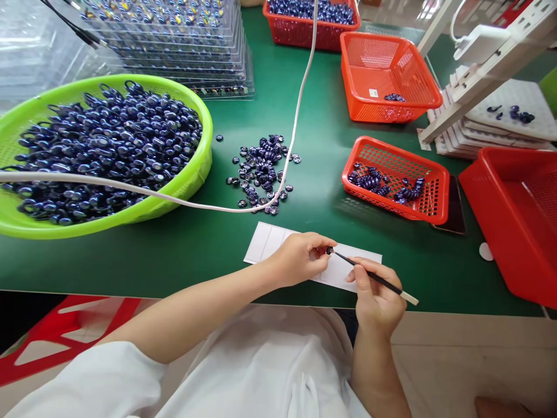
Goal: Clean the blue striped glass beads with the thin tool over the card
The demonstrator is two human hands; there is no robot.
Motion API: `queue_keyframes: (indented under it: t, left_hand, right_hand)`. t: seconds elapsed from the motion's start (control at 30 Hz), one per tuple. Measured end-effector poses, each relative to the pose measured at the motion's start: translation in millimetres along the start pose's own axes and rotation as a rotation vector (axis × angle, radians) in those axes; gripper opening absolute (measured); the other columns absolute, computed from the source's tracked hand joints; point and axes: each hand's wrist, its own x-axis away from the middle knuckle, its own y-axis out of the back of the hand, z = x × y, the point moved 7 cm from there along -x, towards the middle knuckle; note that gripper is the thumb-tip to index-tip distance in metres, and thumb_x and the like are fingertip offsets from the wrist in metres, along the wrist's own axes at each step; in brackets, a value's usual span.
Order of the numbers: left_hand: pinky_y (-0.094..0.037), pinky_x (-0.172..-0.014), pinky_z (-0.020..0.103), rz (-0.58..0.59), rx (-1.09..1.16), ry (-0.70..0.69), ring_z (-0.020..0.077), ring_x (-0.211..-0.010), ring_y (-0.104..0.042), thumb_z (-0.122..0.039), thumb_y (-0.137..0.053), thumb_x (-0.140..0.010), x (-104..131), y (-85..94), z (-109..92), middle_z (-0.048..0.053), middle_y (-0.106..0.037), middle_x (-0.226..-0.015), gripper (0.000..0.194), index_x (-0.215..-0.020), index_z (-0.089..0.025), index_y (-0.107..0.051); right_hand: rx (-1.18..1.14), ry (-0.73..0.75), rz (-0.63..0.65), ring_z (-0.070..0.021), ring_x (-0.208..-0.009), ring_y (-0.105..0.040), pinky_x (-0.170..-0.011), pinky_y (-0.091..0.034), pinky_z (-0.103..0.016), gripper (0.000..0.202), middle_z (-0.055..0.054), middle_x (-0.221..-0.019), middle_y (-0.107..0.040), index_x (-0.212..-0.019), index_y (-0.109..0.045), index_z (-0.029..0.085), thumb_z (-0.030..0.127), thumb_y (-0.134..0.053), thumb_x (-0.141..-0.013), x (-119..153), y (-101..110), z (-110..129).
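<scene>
Over a white sheet (pixel 267 241) with ruled lines, my two hands meet near the table's front edge. Between thumb and fingertips, my left hand (pixel 302 255) pinches a small dark earphone piece (pixel 329 250); its details are too small to make out. My right hand (pixel 379 296) grips black tweezers (pixel 383 281) with a pale rear end, like a pen. Their thin tip points left and reaches the small piece. Beyond the sheet lies a loose pile of shiny dark blue oval shells (pixel 263 165).
A lime green basket (pixel 206 145) heaped with dark blue earphone pieces stands at left, before stacked clear trays (pixel 243 75). Red baskets (pixel 441 200) (pixel 391 110) stand right, with a red bin (pixel 500 220) beyond. A white cable (pixel 300 96) loops across the table.
</scene>
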Motion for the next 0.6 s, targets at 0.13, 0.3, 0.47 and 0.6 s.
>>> queue_keyframes:
  t: [0.13, 0.3, 0.47, 0.6]
  left_hand:
    - [-0.055, -0.073, 0.025, -0.002, -0.028, -0.009, 0.0148, -0.074, -0.068, -0.013, -0.061, -0.079, 0.0, -0.5, 1.3, 0.006, -0.074, -0.087, 0.03, -0.106, -0.013, -0.074]
    - [-0.055, -0.073, 0.024, -0.006, -0.047, -0.022, 0.0146, -0.073, -0.068, -0.012, -0.061, -0.079, -0.1, -1.5, 2.2, 0.007, -0.074, -0.087, 0.03, -0.106, -0.011, -0.074]
    - [-0.055, -0.071, 0.023, -0.005, -0.049, 0.003, 0.0132, -0.072, -0.067, -0.013, -0.061, -0.078, -0.1, -1.5, 2.6, 0.005, -0.075, -0.087, 0.03, -0.105, -0.013, -0.074]
    - [-0.055, -0.07, 0.022, -0.002, -0.038, 0.029, 0.0129, -0.071, -0.067, -0.013, -0.061, -0.078, -0.2, -0.9, 3.2, 0.004, -0.074, -0.086, 0.029, -0.104, -0.013, -0.074]
  right_hand:
    - [0.035, 0.02, 0.005, -0.0124, -0.06, -0.066, -0.058, -0.057, -0.029, 0.01, -0.006, -0.095, -0.074, -0.096, -0.07, 0.02, 0.021, -0.071, -0.087, 0.8, -0.8, 0.6]
    - [0.022, 0.033, 0.026, -0.0117, -0.059, -0.065, -0.057, -0.056, -0.028, 0.007, -0.006, -0.094, -0.074, -0.093, -0.07, 0.02, 0.019, -0.07, -0.086, 0.9, -2.4, 0.0]
    - [0.019, 0.035, 0.013, -0.012, -0.06, -0.066, -0.059, -0.057, -0.029, 0.007, -0.005, -0.094, -0.074, -0.093, -0.07, 0.02, 0.018, -0.07, -0.087, 1.2, -0.9, -0.3]
    - [0.029, 0.061, 0.028, -0.0111, -0.06, -0.066, -0.06, -0.057, -0.028, 0.01, -0.004, -0.095, -0.075, -0.095, -0.071, 0.021, 0.016, -0.07, -0.086, 1.9, -1.6, -0.2]
